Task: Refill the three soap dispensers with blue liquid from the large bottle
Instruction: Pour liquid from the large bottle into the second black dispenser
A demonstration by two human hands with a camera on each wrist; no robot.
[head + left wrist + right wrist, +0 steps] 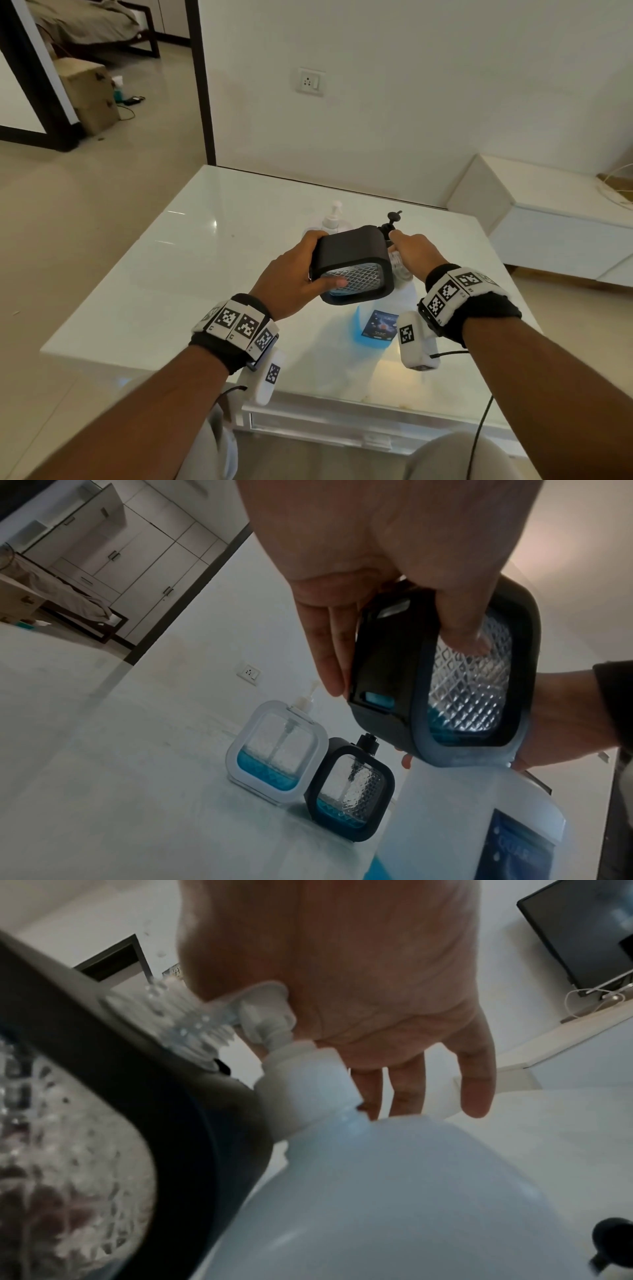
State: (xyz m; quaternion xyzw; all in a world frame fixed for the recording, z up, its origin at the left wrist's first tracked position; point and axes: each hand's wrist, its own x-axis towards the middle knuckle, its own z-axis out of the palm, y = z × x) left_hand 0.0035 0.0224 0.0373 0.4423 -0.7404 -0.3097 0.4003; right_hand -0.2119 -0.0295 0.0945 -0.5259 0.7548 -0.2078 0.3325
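My left hand (305, 270) grips a black-framed glass dispenser (352, 263) tipped on its side above the table, thumb on its patterned glass face; a little blue liquid sits in it (441, 723). Its open neck (178, 1015) meets the nozzle of the large white bottle (377, 1191). My right hand (414, 250) rests palm-down on that bottle's pump head (270, 999), fingers straight. The bottle (358, 329) stands below, blue liquid low in it. A white-framed dispenser (277, 753) and a second black one (349, 794) stand behind, each partly filled with blue.
Everything sits on a glossy white table (205, 257) against a white wall with a socket (310, 81). A low white cabinet (548, 219) stands to the right. A black pump part (613, 1240) shows at the right wrist view's lower edge.
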